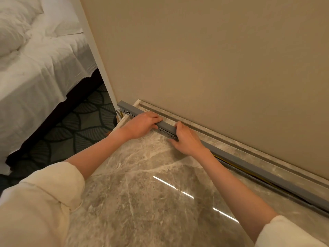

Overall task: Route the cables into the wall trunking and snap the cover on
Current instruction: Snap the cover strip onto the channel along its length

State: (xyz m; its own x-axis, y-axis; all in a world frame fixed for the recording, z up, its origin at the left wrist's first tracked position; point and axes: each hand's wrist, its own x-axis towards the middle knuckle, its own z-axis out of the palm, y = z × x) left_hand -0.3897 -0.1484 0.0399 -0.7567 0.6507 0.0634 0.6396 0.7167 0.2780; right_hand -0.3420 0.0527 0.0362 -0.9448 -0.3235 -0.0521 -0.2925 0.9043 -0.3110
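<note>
A long grey trunking [167, 132] with a slotted side runs along the foot of the beige wall on a marble ledge. Its grey cover [249, 164] lies on top, stretching from the far left end to the lower right. My left hand [142, 124] clasps the cover and trunking near the left end, fingers curled over the top. My right hand [187, 139] grips it a short way to the right, thumb over the top. A yellow cable [231, 164] shows in the gap under the cover at the right. A white cable [117, 111] leaves the left end.
The marble surface [151, 193] fills the foreground and reflects a strip light. A marble skirting [213, 131] sits behind the trunking. To the left stands a bed [35, 68] with white sheets over patterned dark carpet [80, 125]. A white wall corner edge [99, 59] divides them.
</note>
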